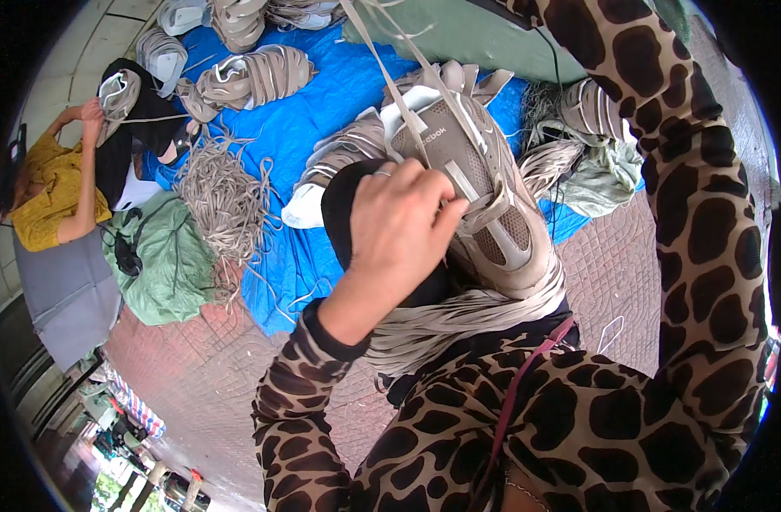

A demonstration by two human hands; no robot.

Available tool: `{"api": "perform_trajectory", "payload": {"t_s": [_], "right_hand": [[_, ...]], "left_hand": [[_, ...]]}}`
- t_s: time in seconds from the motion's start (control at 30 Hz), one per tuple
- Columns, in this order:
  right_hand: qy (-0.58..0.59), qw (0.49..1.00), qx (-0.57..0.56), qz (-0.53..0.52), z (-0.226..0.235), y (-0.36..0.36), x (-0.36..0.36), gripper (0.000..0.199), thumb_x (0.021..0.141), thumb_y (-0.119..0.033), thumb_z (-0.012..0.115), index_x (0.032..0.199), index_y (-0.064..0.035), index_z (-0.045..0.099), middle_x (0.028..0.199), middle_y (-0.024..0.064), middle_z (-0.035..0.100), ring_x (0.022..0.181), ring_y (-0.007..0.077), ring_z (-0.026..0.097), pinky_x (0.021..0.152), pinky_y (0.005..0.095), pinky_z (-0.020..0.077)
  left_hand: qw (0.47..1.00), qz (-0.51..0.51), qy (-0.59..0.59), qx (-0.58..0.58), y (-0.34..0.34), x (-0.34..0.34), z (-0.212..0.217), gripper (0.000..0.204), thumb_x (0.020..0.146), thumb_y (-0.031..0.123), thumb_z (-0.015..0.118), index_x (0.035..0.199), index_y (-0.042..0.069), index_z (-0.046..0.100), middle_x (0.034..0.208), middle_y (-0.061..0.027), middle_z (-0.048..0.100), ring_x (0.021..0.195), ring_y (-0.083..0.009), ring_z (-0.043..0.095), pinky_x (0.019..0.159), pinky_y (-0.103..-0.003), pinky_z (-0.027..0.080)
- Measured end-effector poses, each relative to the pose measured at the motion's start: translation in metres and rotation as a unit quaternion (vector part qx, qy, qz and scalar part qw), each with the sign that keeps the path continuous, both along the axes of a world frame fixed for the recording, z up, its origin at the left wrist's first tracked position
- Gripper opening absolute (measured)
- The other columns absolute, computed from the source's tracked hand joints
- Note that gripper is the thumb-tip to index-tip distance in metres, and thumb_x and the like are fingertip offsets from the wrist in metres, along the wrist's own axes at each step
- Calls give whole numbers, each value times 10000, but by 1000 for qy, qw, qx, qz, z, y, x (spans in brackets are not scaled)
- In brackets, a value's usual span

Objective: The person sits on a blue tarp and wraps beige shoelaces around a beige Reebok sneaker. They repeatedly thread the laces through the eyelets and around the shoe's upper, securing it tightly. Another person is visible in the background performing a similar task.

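A beige-brown shoe upper (pixel 518 264) with mesh panels lies over my lap, its toe toward me. My left hand (pixel 399 226) is closed at its left side, thumb and fingers pinched near the eyelet edge; the fingertips are partly hidden. Two flat beige laces (pixel 390 85) run taut from the upper to the top edge of the picture, one of them from beside my left fingers. My right arm reaches up along the right side and leaves the view at the top, so my right hand is out of sight. A bundle of beige laces (pixel 459 320) lies across my lap below the toe.
A blue tarp (pixel 288 286) carries stacked shoe uppers (pixel 267 77) and a tangled lace heap (pixel 224 188). At left, a seated person in yellow (pixel 62 192) holds another upper (pixel 117 94). A green sack (pixel 160 273) lies nearby; another green bag (pixel 604 183) is at right.
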State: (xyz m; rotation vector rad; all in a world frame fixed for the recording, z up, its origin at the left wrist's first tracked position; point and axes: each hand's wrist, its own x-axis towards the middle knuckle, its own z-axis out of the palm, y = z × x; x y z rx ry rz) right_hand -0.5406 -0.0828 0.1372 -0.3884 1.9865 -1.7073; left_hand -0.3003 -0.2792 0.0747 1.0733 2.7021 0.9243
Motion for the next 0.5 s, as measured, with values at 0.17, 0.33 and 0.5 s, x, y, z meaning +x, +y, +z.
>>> {"api": "perform_trajectory", "payload": {"t_s": [0.17,0.33,0.5], "right_hand": [[22,1000,9,0,5,0,11,341,1054,-237,384,981,34,578,901,149,653,782,237,675,721,364,590],[36,999,-35,-10,3,5,26,337,1054,-229,385,961,22,589,883,134,649,767,220,669,697,344,582],[49,998,-33,-24,11,-6,43,325,1055,-241,391,967,-1,592,865,113,641,755,207,662,671,318,570]], "left_hand": [[996,-12,-32,-79,9,14,-1,187,756,243,770,771,94,659,681,-50,628,671,-280,623,682,-412,437],[981,49,-157,-100,16,15,5,179,772,225,746,768,62,672,603,-84,636,545,-242,630,576,-396,473],[956,93,-278,-6,20,14,-13,103,821,133,711,818,34,683,576,-31,619,499,-86,563,477,-283,420]]}}
